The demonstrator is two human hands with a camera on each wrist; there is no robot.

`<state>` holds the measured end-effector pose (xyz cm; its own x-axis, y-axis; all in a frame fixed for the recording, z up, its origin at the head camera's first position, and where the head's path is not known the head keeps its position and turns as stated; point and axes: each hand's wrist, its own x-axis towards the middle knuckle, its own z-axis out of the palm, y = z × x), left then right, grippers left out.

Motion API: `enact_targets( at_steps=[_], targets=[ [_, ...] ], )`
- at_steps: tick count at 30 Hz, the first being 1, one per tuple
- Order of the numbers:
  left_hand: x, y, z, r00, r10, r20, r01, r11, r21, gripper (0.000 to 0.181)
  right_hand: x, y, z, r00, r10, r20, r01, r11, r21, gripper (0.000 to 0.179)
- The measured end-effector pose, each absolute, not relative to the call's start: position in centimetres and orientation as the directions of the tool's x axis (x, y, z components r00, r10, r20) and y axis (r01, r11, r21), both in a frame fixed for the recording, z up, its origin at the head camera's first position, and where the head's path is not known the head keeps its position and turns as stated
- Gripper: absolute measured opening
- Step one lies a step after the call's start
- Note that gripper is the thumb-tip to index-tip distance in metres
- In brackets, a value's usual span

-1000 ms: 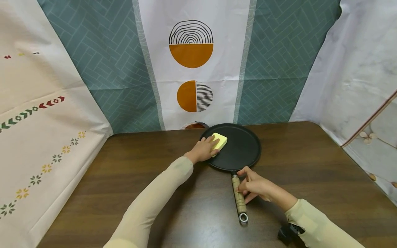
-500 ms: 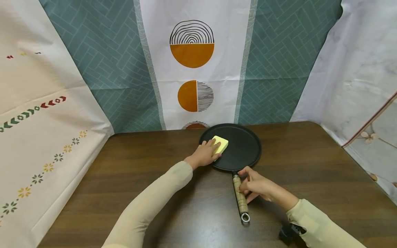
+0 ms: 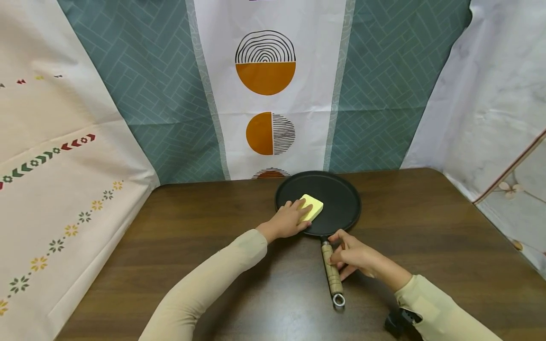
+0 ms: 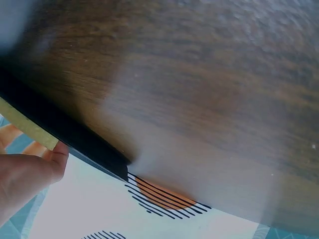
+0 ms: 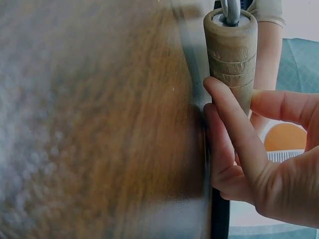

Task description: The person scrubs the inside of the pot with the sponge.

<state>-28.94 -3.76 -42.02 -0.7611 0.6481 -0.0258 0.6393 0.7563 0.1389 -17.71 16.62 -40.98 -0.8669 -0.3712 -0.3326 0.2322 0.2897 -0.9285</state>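
Observation:
A round, flat black tawa pan [image 3: 339,201] lies at the back of the table, its wooden handle [image 3: 334,278] pointing toward me. On the left part of the pan's surface, my left hand [image 3: 286,220] holds a pale yellow sponge [image 3: 315,206], fingers spread over its top and thumb at its near side. The left wrist view shows the sponge edge [image 4: 27,124] against the black pan rim [image 4: 65,122]. My right hand [image 3: 356,255] pinches the handle between thumb and fingers; in the right wrist view, the handle's ringed end [image 5: 232,42] sticks out past the fingertips.
The brown wooden table [image 3: 204,208] ends just behind the pan at a patterned cloth backdrop [image 3: 170,118]. White cloths hang at the left [image 3: 64,199] and right [image 3: 482,118]. A small black device [image 3: 396,322] sits under the right wrist.
My left hand and the sponge have slid right and toward me across the pan. The right hand keeps its place on the handle, and the pan stays nearly still.

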Motion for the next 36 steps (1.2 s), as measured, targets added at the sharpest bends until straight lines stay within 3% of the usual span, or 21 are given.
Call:
enact_targets(
  at_steps=[13,24,36],
  targets=[
    [-28.9,-2.7,-42.0,-0.667,0.742,-0.067,0.714,0.663,0.224,0.053,-17.7,16.8,-41.1,-0.87,-0.367,-0.328,0.23,0.287,-0.93,0.059],
    [-29.4,-0.9,-41.9,-0.58,0.81,-0.083,0.781,0.582,0.227,0.052,-17.7,16.8,-41.2,-0.865,-0.383,-0.324,0.222,0.288,-0.932,0.059],
    [-29.7,1.8,-41.6,-0.584,0.803,-0.117,0.786,0.596,0.166,0.052,-17.7,17.1,-41.0,-0.854,-0.419,-0.31,0.2,0.286,-0.937,0.058]
  ],
)
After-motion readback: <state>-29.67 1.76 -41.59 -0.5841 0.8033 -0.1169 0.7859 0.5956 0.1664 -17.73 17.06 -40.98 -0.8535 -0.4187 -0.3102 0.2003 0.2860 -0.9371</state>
